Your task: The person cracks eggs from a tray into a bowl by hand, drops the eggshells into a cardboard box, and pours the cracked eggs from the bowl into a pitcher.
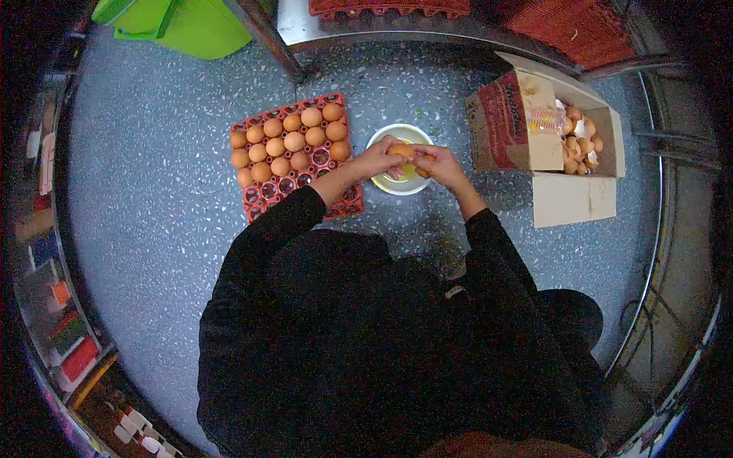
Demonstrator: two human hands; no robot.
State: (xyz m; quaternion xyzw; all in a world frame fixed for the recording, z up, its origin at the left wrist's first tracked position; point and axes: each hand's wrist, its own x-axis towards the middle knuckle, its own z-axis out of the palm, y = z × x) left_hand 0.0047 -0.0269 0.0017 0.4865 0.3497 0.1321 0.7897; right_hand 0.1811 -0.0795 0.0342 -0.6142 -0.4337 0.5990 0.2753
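Both hands meet over a white bowl [402, 191] on the floor, which has yellowish liquid in it. My left hand [374, 161] is closed on a brown egg [400, 150]. My right hand [445, 168] grips the same egg from the other side, with a brown piece of shell near its fingertips. Whether the shell is fully split cannot be made out. Left of the bowl lies a red egg tray [252, 208], with rows of whole brown eggs [294, 142] at its far side and bare cups at its near side.
An open cardboard box [574, 200] at the right holds several broken eggshells [582, 143] and a clear plastic piece. A green bin [202, 34] stands at the far left. Beyond, a metal shelf [336, 32] carries red trays [389, 6]; its leg [267, 42] reaches the floor.
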